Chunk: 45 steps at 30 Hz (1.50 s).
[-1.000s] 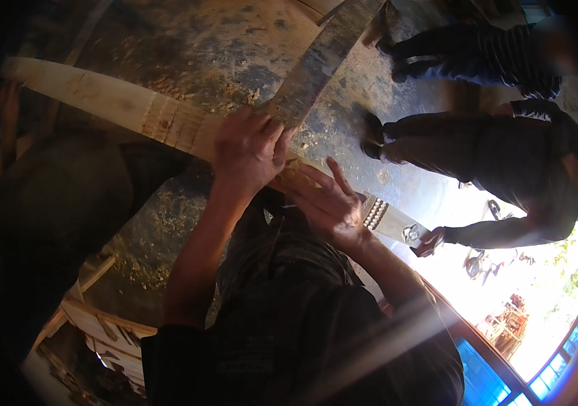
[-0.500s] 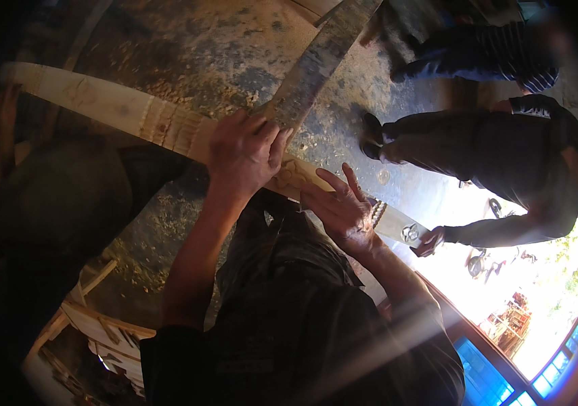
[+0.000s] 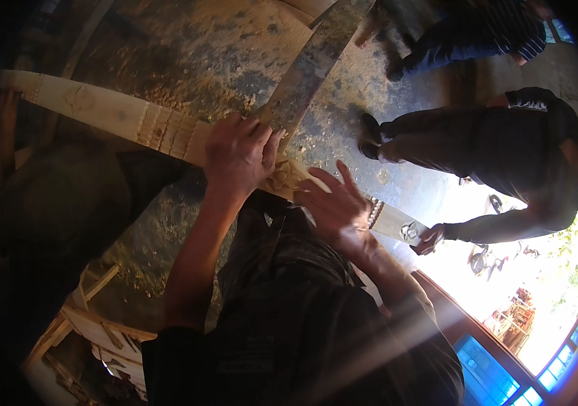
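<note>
Carved wooden beam, one: I logged left hand clamped on it, right hand, fingers apart, and judged firm left bracing would steady it best.

No lettering can be read; the faint print on the dark shirt is illegible

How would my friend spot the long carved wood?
Start at the big, dusty, dark-stained floor. In the middle, find the left hand; the long carved wood passes beneath it, slanting from upper left toward lower right. It's pale, with rows of carved ridges, unlike the darker plank beyond the hand.
</note>
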{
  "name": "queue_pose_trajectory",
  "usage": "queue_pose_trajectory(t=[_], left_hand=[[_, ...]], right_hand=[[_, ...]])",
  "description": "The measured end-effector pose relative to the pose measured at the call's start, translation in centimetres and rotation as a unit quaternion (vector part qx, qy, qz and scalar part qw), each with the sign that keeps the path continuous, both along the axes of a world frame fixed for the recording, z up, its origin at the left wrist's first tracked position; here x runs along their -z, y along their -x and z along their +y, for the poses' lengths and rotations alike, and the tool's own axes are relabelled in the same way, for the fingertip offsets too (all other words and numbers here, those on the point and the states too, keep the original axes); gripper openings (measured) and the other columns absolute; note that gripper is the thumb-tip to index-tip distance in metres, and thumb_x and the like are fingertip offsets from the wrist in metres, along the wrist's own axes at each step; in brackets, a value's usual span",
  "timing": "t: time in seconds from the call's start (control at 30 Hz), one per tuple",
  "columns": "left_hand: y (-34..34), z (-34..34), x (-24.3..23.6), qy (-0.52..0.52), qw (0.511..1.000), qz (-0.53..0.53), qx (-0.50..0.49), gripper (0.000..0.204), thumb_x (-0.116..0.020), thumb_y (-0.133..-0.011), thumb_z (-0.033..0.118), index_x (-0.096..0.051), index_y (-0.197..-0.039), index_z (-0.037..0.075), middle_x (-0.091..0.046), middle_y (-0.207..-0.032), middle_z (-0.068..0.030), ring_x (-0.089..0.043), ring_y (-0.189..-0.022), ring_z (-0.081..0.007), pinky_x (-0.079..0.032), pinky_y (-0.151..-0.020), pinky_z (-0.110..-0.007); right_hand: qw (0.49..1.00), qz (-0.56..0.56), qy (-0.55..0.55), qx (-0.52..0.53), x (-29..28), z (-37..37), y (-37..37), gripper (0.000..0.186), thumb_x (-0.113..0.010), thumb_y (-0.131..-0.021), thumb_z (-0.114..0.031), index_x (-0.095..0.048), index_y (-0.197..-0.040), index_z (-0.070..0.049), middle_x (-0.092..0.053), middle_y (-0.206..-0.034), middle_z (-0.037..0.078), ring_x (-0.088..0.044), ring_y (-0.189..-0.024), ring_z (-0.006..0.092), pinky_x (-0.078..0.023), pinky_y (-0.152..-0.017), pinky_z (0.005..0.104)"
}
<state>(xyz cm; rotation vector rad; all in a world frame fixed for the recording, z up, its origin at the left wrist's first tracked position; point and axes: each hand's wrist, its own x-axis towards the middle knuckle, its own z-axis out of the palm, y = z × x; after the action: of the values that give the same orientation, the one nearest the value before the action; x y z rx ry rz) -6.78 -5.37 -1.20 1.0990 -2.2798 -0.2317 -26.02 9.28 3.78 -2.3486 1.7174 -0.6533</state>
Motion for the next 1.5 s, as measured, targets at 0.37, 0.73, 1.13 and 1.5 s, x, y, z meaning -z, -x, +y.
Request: queue_pose_trajectory(t=[0.37,0.73,1.13,1.5], left_hand=[[0.0,0.1,-0.1,0.000,1.000,-0.019,-0.003,0.022,-0.088,-0.094,0.024,-0.076,-0.081,0.011,-0.069,-0.082,-0.0050,-0.068,-0.083,-0.0287,-0.058,-0.075,-0.044],[-0.1,0.1,-0.5,-0.006,1.000,0.028,0.002,0.015,-0.089,-0.092,0.016,-0.077,-0.087,0.010,-0.066,-0.079,-0.0057,-0.067,-0.081,-0.0304,-0.057,-0.072,-0.046],[-0.2,0.0,0.2,-0.023,0.999,0.033,0.003,0.017,-0.086,-0.092,0.019,-0.076,-0.084,0.009,-0.071,-0.087,-0.0070,-0.070,-0.086,-0.0305,-0.059,-0.079,-0.045],[-0.1,-0.2,0.1,0.004,0.999,0.034,-0.008,0.017,-0.087,-0.097,0.020,-0.078,-0.087,0.009,-0.071,-0.084,-0.0051,-0.066,-0.082,-0.0300,-0.056,-0.072,-0.045]], right_hand=[[0.935,-0.183,-0.187,0.240,-1.0,-0.4,1.0,0.025,-0.085,-0.102,-0.021,-0.087,-0.122,-0.005,-0.087,-0.106,0.018,-0.086,-0.093,0.0267,-0.064,-0.085,0.0373],[0.931,-0.087,-0.254,0.246,-0.9,-1.5,-0.1,0.020,-0.083,-0.101,-0.031,-0.087,-0.108,-0.012,-0.081,-0.084,0.016,-0.081,-0.078,0.0360,-0.063,-0.074,0.0446],[0.960,-0.002,-0.219,0.175,-0.1,-2.5,0.8,0.024,-0.081,-0.099,-0.033,-0.078,-0.092,-0.010,-0.075,-0.072,0.015,-0.076,-0.070,0.0417,-0.061,-0.069,0.0535],[0.928,-0.137,-0.255,0.233,1.0,-1.4,0.6,0.023,-0.085,-0.100,-0.027,-0.081,-0.100,-0.004,-0.075,-0.073,0.015,-0.071,-0.061,0.0207,-0.057,-0.065,0.0395]])
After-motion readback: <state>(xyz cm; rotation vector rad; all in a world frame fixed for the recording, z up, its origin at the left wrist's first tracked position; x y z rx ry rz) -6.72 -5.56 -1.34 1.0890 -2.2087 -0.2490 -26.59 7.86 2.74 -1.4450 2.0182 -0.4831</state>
